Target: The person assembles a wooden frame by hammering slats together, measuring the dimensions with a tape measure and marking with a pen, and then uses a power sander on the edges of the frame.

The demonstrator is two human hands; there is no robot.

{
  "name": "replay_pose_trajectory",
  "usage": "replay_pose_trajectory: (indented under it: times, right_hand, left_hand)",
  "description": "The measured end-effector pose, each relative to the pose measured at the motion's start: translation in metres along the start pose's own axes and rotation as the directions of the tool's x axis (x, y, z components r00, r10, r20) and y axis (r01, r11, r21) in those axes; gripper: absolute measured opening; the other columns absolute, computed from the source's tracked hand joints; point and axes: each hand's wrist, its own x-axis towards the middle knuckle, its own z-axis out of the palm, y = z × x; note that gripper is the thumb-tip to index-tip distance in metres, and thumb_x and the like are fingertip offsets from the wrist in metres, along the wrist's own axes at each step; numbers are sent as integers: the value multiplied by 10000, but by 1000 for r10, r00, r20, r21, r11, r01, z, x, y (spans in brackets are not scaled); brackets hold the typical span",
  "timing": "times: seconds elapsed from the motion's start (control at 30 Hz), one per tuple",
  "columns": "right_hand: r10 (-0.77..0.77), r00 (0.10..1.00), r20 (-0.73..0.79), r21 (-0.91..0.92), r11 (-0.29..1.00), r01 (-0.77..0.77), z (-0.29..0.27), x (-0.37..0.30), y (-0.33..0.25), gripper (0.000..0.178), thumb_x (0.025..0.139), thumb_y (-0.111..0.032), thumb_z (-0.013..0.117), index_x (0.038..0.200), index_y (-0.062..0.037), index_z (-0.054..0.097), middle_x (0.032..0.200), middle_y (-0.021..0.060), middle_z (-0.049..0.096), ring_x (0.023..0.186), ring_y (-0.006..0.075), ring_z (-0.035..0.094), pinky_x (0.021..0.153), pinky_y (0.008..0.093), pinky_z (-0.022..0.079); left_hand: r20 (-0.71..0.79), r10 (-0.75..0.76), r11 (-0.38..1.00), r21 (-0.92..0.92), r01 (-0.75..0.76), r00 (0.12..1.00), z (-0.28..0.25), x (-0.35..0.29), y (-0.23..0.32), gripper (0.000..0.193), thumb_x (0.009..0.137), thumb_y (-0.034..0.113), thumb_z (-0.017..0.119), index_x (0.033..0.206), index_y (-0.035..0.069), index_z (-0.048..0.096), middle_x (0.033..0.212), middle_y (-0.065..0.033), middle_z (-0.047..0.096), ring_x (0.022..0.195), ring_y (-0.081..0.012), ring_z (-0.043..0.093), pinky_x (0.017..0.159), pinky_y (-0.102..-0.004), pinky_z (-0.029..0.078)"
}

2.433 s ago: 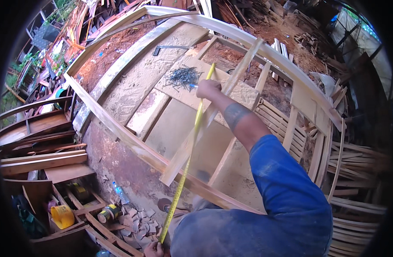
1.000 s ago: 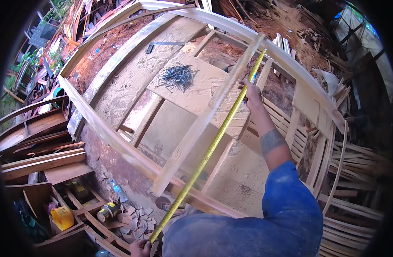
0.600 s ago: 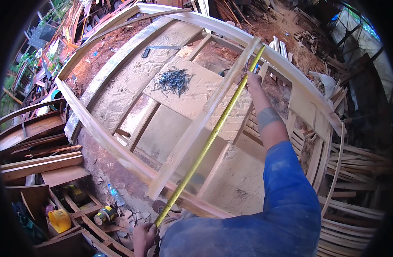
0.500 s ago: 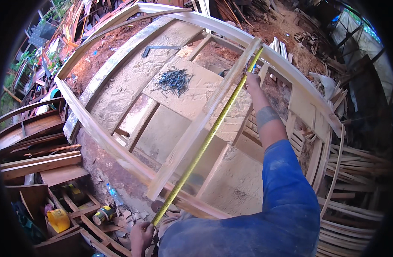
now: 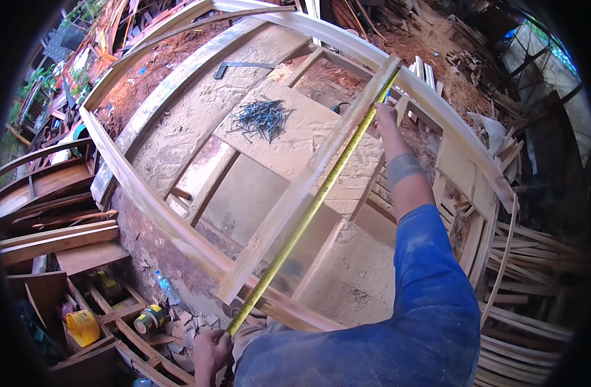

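Observation:
A yellow tape measure [image 5: 311,209] is stretched along a wooden plank [image 5: 289,193] that lies across a large wooden frame [image 5: 160,216]. At the near end my left hand [image 5: 213,351] is closed on the tape, just beyond the frame's near rail. Farther up, my right hand [image 5: 385,117] is closed beside the tape, close to the plank's far end. A thin blue pen-like stick [image 5: 387,99] pokes out of its fingers. Whether those fingers also pinch the tape I cannot tell. The tape's far end reaches the plank's far end.
A heap of nails [image 5: 262,119] and a metal square [image 5: 244,67] lie on the dusty boards inside the frame. At lower left are a yellow container [image 5: 84,327], a power tool [image 5: 151,318] and a plastic bottle [image 5: 167,287]. Stacked wood strips [image 5: 521,348] fill the right side.
The view has shifted slightly. Both hands keep their places on the tape and plank, with the right hand a touch nearer the plank's far end.

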Motion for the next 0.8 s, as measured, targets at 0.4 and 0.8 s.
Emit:
replay_pose_trajectory:
  times: [0.4, 0.8]
  right_hand:
    - [-88, 994, -57, -58, 995, 85, -9, -101, -50, 401, 944, -381, 611, 1029, 5, 680, 847, 103, 660, 692, 216, 620, 616, 378, 514]
    - [-301, 543, 784, 392, 918, -56, -66, -366, -108, 361, 1073, -217, 430, 1332, 11, 536, 782, -16, 493, 523, 25, 378, 490, 174, 330]
  left_hand:
    - [-9, -45, 999, -25, 45, 999, 1, 11, -19, 285, 831, 248, 642, 913, -10, 733, 750, -232, 670, 724, -362, 690, 685, -428, 520]
    - [17, -22, 998, 55, 21, 1000, -21, 10, -3, 277, 875, 244, 634, 1022, 35, 739, 846, -214, 701, 810, -380, 692, 757, -441, 532]
